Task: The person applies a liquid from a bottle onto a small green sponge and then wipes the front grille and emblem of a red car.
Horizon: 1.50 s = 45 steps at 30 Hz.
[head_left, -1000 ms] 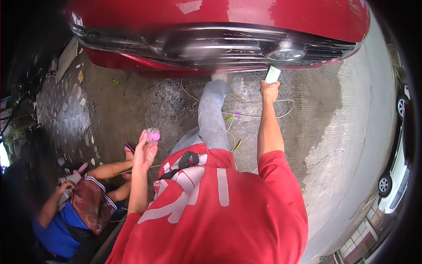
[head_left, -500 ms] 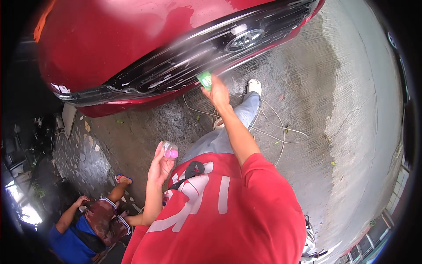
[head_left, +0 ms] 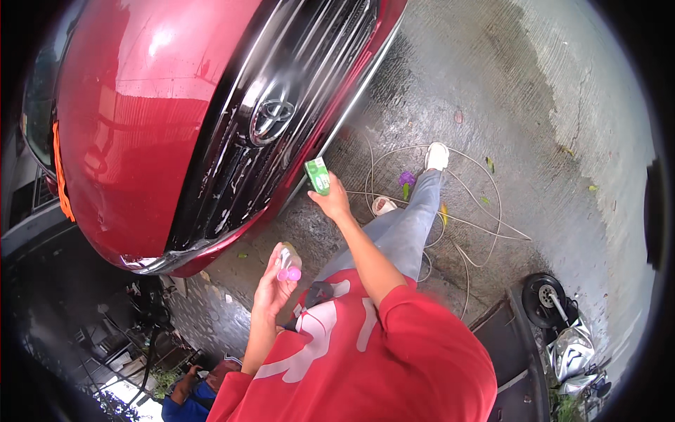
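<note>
Right hand (head_left: 336, 202) out front, closed around the lower end of a small green rectangular block (head_left: 318, 175), most likely a sponge or foam pad, though it is too small here to be sure. It sits in the air just off the lower edge of the red car's black grille (head_left: 271, 133), not touching it as far as can be told. If it is foam, it should be light and squashy, easy to pinch across its narrow sides, and slick once wet; a grip lower down with the thumb across the flat face looks the safest hold.

Left hand (head_left: 273, 285) is raised near the chest, fingers curled round a small clear bottle with a pink cap (head_left: 289, 266). It looks like thin plastic, light, probably slippery with suds; best taken around the body, below the cap.

The two hands are well apart, each clamped on its own item.

Moving outward: the glossy red bonnet (head_left: 133, 119) fills the upper left, with white streaks of foam on the grille. Below the right arm, wet grey concrete ground (head_left: 506, 91), a pale thin hose (head_left: 450, 211) looping around the person's white shoe (head_left: 436, 155), and a small purple scrap (head_left: 407, 178) beside it. At the lower right, a small black wheel (head_left: 543, 299) of some machine. At the bottom edge, another person in a blue top (head_left: 190, 401) crouches.
</note>
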### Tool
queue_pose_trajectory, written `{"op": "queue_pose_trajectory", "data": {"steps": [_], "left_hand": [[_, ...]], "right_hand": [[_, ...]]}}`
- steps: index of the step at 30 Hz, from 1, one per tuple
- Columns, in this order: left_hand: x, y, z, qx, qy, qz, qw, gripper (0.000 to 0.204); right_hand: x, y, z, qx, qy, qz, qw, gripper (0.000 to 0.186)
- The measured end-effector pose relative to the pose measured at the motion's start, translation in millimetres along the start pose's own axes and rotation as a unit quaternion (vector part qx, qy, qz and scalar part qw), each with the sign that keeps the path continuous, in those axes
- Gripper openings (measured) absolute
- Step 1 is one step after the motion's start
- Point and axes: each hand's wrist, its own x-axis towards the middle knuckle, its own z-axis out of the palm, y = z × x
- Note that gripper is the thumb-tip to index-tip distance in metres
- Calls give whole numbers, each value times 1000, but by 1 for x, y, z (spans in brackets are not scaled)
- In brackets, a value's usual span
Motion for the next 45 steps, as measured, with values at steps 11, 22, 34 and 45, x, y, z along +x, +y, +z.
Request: {"op": "queue_pose_trajectory", "data": {"steps": [11, 22, 34, 45], "left_hand": [[43, 0, 88, 26, 34, -35, 998, 58], [103, 14, 203, 57, 30, -57, 996, 62], [116, -3, 238, 63, 93, -73, 991, 59], [96, -20, 212, 108, 72, -60, 990, 67]], "right_hand": [[193, -105, -124, 424, 42, 12, 905, 56], [271, -115, -219, 361, 0, 12, 932, 50], [215, -61, -186, -194, 13, -335, 922, 59], [183, -58, -166, -223, 11, -267, 937, 54]]}}
